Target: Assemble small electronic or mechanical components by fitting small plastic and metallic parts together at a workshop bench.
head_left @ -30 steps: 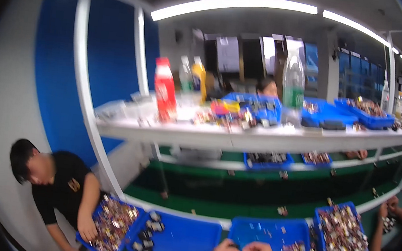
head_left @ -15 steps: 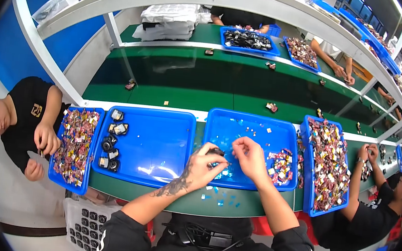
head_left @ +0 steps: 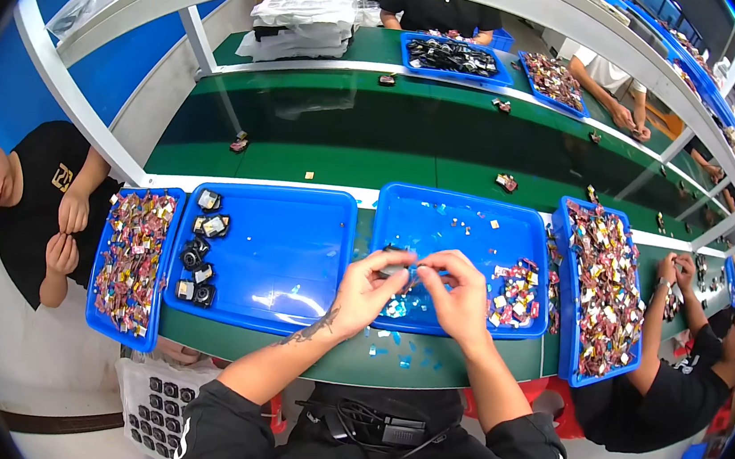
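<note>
Over the right-hand blue tray (head_left: 469, 200), my left hand (head_left: 366, 288) is closed on a small black part (head_left: 393, 270), mostly hidden by the fingers. My right hand (head_left: 459, 295) pinches at the part's right end, its fingertips meeting those of the left hand. Whatever sits in the right pinch is too small to make out. Scraps of blue film (head_left: 397, 307) lie in the tray beneath my hands, and a heap of small reddish and white pieces (head_left: 515, 294) fills its right side.
The left blue tray (head_left: 284, 257) holds several black camera-like modules (head_left: 195, 253) along its left side. Trays of reddish parts stand at far left (head_left: 133, 259) and right (head_left: 602, 295). Beyond runs a green conveyor belt (head_left: 349, 147) with scattered parts. Co-workers sit on both sides and opposite.
My right hand has come in to the left, so its fingertips now meet my left hand at the black part. The co-worker at left has brought both hands together. The view has shifted slightly.
</note>
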Tool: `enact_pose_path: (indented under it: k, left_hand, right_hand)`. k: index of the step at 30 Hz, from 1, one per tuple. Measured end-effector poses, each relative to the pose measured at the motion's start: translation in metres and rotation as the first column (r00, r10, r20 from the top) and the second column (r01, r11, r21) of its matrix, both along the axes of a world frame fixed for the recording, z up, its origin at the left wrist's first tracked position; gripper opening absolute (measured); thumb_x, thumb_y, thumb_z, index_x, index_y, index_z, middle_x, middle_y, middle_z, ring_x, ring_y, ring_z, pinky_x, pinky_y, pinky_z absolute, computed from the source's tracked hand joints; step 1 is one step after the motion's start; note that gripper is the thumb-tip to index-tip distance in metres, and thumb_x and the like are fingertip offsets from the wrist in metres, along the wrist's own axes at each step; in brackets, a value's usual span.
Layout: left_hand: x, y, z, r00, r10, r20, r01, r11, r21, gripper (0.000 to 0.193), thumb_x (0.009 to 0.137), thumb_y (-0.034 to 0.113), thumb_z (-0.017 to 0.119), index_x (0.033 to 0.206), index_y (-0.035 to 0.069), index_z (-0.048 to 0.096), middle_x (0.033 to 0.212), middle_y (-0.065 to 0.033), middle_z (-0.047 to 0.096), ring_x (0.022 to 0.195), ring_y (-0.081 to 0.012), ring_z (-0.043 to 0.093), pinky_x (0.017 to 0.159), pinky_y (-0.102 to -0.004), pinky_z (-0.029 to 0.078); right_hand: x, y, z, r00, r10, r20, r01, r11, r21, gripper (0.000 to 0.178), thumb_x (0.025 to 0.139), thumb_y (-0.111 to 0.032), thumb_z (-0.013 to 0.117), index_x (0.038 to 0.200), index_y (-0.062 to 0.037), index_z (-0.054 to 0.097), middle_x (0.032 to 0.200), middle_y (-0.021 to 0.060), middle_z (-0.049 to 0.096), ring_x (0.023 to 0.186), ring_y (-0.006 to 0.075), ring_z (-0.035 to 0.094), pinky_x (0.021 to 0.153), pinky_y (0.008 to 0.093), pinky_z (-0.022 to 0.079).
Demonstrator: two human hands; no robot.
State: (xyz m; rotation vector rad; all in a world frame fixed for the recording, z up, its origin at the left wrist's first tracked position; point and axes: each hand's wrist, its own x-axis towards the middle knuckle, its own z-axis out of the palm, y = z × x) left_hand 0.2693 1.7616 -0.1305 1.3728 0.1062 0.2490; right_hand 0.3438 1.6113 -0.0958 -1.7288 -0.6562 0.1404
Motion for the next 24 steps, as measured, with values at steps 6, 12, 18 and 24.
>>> enact_pose_path:
  k: [6, 12, 18, 24]
  left_hand:
    - [-0.002, 0.007, 0.000, 0.995, 0.100, -0.017, -0.101, 0.953, -0.285, 0.039, 0.095, 0.004, 0.053, 0.133, 0.001, 0.046, 0.112, -0.0116, 0.065, 0.098, -0.0148, 0.062, 0.083, -0.0265, 0.051]
    - [-0.005, -0.003, 0.006, 0.999, 0.012, -0.037, -0.026, 0.911, -0.411, 0.033, 0.096, 0.009, 0.055, 0.126, -0.004, 0.054, 0.114, -0.0104, 0.063, 0.102, -0.0153, 0.061, 0.090, -0.0284, 0.051]
    - [-0.006, -0.001, 0.011, 0.995, -0.097, -0.034, 0.086, 0.964, -0.251, 0.038, 0.095, 0.005, 0.054, 0.132, -0.003, 0.050, 0.119, -0.0084, 0.062, 0.107, -0.0125, 0.058, 0.094, -0.0255, 0.047]
    - [-0.008, 0.003, 0.009, 0.988, -0.145, 0.047, 0.153, 0.951, -0.269, 0.039, 0.095, 0.003, 0.053, 0.133, -0.004, 0.049, 0.119, -0.0080, 0.062, 0.107, -0.0112, 0.058, 0.093, -0.0248, 0.047]
  right_hand:
    - [-0.014, 0.000, 0.009, 0.998, 0.055, 0.013, -0.054, 0.997, -0.060, 0.013, 0.084, -0.005, 0.068, 0.096, -0.0019, 0.070, 0.085, 0.0113, 0.067, 0.077, 0.0188, 0.065, 0.067, 0.0303, 0.052]
    - [-0.017, 0.012, 0.001, 0.976, -0.022, 0.216, 0.034, 0.998, -0.052, 0.018, 0.082, -0.002, 0.068, 0.100, -0.0004, 0.070, 0.086, 0.0132, 0.068, 0.078, 0.0226, 0.067, 0.070, 0.0309, 0.053]
    - [-0.020, 0.006, 0.015, 0.979, -0.150, 0.140, 0.162, 0.983, -0.084, 0.013, 0.079, -0.001, 0.071, 0.092, -0.0022, 0.070, 0.074, 0.0089, 0.066, 0.055, 0.0135, 0.056, 0.051, 0.0271, 0.045]
    - [-0.024, 0.009, 0.029, 0.968, -0.090, 0.235, 0.123, 0.984, -0.130, 0.010, 0.076, 0.002, 0.072, 0.086, -0.0001, 0.070, 0.073, 0.0077, 0.067, 0.056, 0.0095, 0.051, 0.052, 0.0237, 0.042]
